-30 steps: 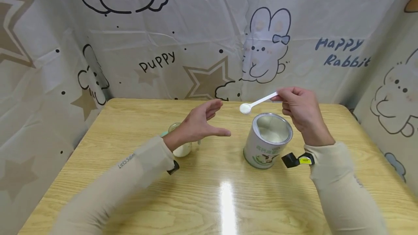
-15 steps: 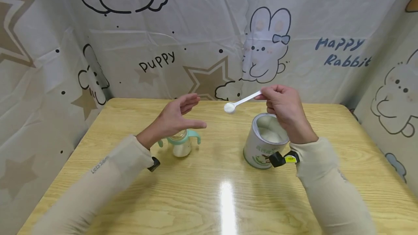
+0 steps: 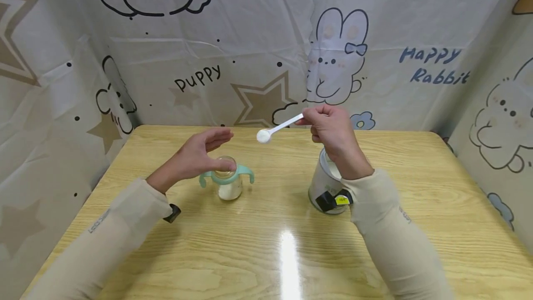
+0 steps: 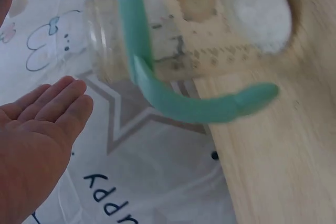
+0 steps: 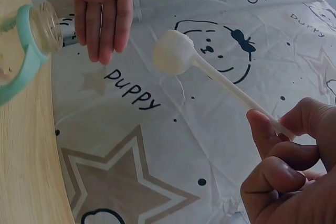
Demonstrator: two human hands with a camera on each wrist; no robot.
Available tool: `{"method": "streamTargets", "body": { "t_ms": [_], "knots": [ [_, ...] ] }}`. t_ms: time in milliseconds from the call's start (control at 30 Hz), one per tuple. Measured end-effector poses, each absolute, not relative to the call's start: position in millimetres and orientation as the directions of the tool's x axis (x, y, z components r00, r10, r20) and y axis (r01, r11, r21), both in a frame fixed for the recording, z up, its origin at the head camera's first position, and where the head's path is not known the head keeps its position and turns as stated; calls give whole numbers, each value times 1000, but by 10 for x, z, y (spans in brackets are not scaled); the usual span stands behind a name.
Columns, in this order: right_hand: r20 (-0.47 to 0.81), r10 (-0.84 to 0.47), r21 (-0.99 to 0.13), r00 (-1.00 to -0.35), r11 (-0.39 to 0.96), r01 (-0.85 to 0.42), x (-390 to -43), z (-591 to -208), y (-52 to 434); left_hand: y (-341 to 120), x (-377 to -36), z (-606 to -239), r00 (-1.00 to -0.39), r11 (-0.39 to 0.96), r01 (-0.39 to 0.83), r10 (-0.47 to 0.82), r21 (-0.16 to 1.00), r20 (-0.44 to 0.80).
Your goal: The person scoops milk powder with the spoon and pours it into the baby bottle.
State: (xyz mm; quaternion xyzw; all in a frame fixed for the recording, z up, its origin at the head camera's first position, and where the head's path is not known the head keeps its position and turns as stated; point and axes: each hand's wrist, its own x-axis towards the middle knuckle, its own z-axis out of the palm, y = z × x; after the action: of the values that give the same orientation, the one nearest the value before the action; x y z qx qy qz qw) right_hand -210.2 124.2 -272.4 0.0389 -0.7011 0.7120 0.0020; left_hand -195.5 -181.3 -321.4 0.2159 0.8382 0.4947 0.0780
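Note:
A small glass baby bottle [image 3: 227, 185] with teal handles [image 4: 173, 103] stands on the wooden table [image 3: 266, 244], with white powder in its bottom. My left hand [image 3: 214, 151] hovers open just over and left of the bottle's open mouth [image 5: 44, 27], with the thumb close to the rim. My right hand [image 3: 316, 121] pinches the handle of a white plastic spoon [image 3: 275, 129]. Its bowl [image 5: 173, 51] is heaped with white powder and hangs in the air right of the bottle. A metal tin [image 3: 320, 184] stands behind my right wrist, mostly hidden.
A cartoon-printed sheet [image 3: 258, 45] walls the table at the back and on both sides. Bare tabletop lies in front of the bottle and the tin, with a bright glare spot [image 3: 289, 253] near the front.
Both hands moved left. The loaded spoon travelled from above the tin toward the bottle. My left hand dropped down beside the bottle's mouth, and my right wrist now covers most of the tin.

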Motion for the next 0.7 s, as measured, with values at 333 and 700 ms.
{"method": "streamTargets", "body": {
  "t_ms": [333, 700],
  "knots": [
    [25, -93, -1000, -995, -3, -25, -2062, -2780, 880, -1949, -1896, -3442, -909, 458, 255, 413, 852, 50],
    [-13, -108, -1000, -994, -26, 16, -2041, -2982, 640, -1962, -1891, -3673, -920, 499, 258, 387, 827, 54]
  ]
}}
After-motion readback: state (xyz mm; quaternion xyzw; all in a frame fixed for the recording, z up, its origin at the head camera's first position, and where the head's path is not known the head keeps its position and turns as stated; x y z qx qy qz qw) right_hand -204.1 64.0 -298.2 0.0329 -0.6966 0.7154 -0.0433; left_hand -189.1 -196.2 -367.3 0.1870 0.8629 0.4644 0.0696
